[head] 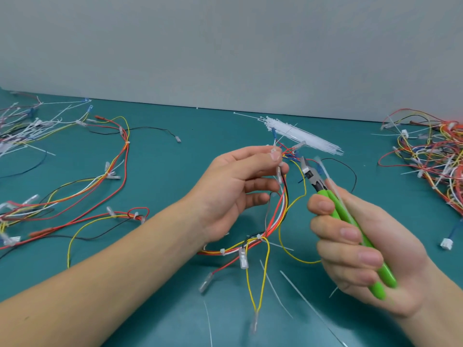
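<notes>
Your left hand (pixel 233 194) pinches the top of the wire bundle (pixel 280 216), holding it over the table (pixel 162 159). Your right hand (pixel 363 251) is curled round the green cutters (pixel 334 206), their tip just beside the bundle

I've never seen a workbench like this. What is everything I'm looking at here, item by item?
held wire harness: one, red, yellow, black and white wires, centre, hanging from the left hand
cutters: one, green handles, right of centre
cable tie bundle: one, white, on the table behind the hands
loose cable ties: a few, white, near side of the table
tied harnesses: several, mixed colours, spread at left
wire tangle: one, mostly red and yellow, far right
small connector: one, white, right edge
table: one, teal
wall: one, grey, behind
left hand: one, pinches the harness top
right hand: one, grips the cutters
</notes>
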Motion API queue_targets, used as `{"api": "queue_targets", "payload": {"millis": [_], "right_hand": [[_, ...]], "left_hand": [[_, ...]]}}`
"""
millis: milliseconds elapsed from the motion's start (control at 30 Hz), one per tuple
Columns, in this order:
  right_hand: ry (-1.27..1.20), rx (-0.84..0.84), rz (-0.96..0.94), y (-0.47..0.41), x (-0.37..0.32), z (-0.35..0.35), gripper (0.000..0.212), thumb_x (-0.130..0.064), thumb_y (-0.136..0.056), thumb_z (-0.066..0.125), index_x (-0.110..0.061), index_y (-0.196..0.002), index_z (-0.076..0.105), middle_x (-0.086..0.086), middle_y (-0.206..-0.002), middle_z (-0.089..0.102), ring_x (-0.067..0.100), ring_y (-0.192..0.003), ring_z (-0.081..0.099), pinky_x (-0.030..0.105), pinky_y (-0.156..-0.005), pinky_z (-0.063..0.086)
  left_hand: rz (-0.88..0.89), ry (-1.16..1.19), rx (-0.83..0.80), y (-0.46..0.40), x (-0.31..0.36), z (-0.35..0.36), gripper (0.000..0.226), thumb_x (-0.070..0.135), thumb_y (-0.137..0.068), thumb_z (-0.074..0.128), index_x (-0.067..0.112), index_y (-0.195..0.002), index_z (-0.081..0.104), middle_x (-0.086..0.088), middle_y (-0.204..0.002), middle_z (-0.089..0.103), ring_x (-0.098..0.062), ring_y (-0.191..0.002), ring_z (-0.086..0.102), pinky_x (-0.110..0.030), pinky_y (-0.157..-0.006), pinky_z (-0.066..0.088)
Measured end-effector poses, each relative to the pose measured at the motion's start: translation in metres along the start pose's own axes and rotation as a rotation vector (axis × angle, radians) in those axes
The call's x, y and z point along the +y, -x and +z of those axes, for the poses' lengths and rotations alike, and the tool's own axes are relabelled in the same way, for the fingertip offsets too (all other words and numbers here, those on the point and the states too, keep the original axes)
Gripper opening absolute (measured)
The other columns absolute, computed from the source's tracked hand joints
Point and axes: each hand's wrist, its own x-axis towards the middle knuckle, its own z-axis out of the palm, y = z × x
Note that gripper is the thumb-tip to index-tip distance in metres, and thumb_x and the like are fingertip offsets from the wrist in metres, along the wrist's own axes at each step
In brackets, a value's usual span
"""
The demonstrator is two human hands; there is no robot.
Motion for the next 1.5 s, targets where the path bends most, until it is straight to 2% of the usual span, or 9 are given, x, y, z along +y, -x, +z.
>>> {"api": "queue_targets", "payload": {"millis": [133, 300, 433, 600, 667, 833, 1067, 1300, 1500], "right_hand": [[-0.154, 0.175, -0.059, 0.001, -0.018, -0.001, 0.045, -0.045, -0.107, 0.042, -0.012, -0.091, 0.068, 0.002, -0.065, 0.055, 0.016, -0.045, 0.057, 0.030, -0.041, 0.053], [0.291, 0.699, -0.503, 0.003, -0.029, 0.000, 0.043, -0.050, -0.102, 0.047, -0.012, -0.094, 0.065, 0.009, -0.069, 0.060, 0.024, -0.054, 0.060, 0.039, -0.050, 0.058], [0.635, 0.927, -0.751, 0.008, -0.034, -0.003, 0.017, -0.037, -0.097, 0.062, -0.023, -0.094, 0.070, 0.003, -0.079, 0.073, 0.024, -0.075, 0.072, 0.045, -0.073, 0.064], [1.108, 1.153, -0.948, 0.014, -0.040, -0.010, 0.019, -0.064, -0.092, 0.054, -0.048, -0.095, 0.064, 0.003, -0.093, 0.070, 0.028, -0.086, 0.069, 0.048, -0.079, 0.052], [1.138, 1.159, -0.989, 0.016, -0.042, -0.012, 0.022, -0.068, -0.094, 0.052, -0.049, -0.096, 0.063, 0.001, -0.094, 0.071, 0.026, -0.088, 0.068, 0.042, -0.073, 0.048], [1.027, 1.170, -1.099, 0.018, -0.044, -0.011, 0.016, -0.063, -0.096, 0.051, -0.053, -0.093, 0.062, -0.010, -0.090, 0.070, 0.023, -0.089, 0.070, 0.043, -0.080, 0.051], [0.878, 1.027, -0.942, 0.005, -0.032, -0.010, 0.021, -0.042, -0.097, 0.057, -0.025, -0.094, 0.069, -0.001, -0.085, 0.076, 0.021, -0.082, 0.075, 0.051, -0.087, 0.058], [0.877, 0.882, -0.853, 0.002, -0.025, -0.010, 0.022, -0.037, -0.095, 0.056, -0.021, -0.082, 0.064, 0.000, -0.066, 0.053, 0.018, -0.059, 0.053, 0.043, -0.060, 0.055], [0.906, 0.887, -0.729, 0.001, -0.026, -0.016, 0.024, -0.043, -0.089, 0.056, -0.027, -0.086, 0.074, -0.004, -0.056, 0.041, 0.018, -0.053, 0.043, 0.038, -0.054, 0.045]], "left_hand": [[-0.064, -0.009, 0.025, -0.003, -0.003, -0.003, 0.012, 0.025, -0.095, 0.066, 0.019, -0.105, 0.070, 0.002, -0.083, 0.070, -0.011, -0.063, 0.061, -0.023, -0.057, 0.047], [-0.181, 0.035, 0.074, -0.007, -0.005, -0.008, 0.012, 0.025, -0.095, 0.065, 0.019, -0.084, 0.064, 0.000, -0.072, 0.064, -0.013, -0.055, 0.057, -0.024, -0.054, 0.045], [-0.230, 0.001, 0.090, -0.008, -0.008, -0.009, 0.017, 0.032, -0.097, 0.062, 0.016, -0.104, 0.062, -0.002, -0.067, 0.065, -0.016, -0.052, 0.058, -0.025, -0.053, 0.045], [-0.224, -0.158, 0.094, -0.008, -0.010, -0.009, 0.026, 0.029, -0.101, 0.058, 0.006, -0.110, 0.065, -0.012, -0.071, 0.073, -0.020, -0.053, 0.066, -0.022, -0.047, 0.043], [-0.222, -0.247, 0.079, -0.009, -0.010, -0.011, 0.021, 0.025, -0.102, 0.058, 0.006, -0.094, 0.066, -0.015, -0.076, 0.075, -0.021, -0.056, 0.068, -0.021, -0.044, 0.042], [-0.125, -0.420, 0.133, -0.011, -0.004, -0.016, 0.013, 0.019, -0.100, 0.064, 0.010, -0.107, 0.069, -0.010, -0.083, 0.079, -0.022, -0.064, 0.075, -0.024, -0.044, 0.051], [0.031, -0.654, 0.255, -0.033, -0.003, -0.020, 0.010, 0.015, -0.093, 0.067, 0.021, -0.096, 0.074, -0.004, -0.086, 0.077, -0.017, -0.059, 0.070, -0.027, -0.044, 0.050], [0.079, -1.151, 0.271, -0.075, -0.002, 0.005, 0.020, 0.046, -0.082, 0.079, 0.027, -0.082, 0.072, 0.001, -0.079, 0.075, -0.024, -0.070, 0.073, -0.036, -0.064, 0.061], [0.134, -1.342, 0.324, -0.090, -0.015, 0.016, 0.009, 0.032, -0.083, 0.076, 0.025, -0.079, 0.074, 0.002, -0.082, 0.073, -0.026, -0.086, 0.069, -0.029, -0.070, 0.047]]}}
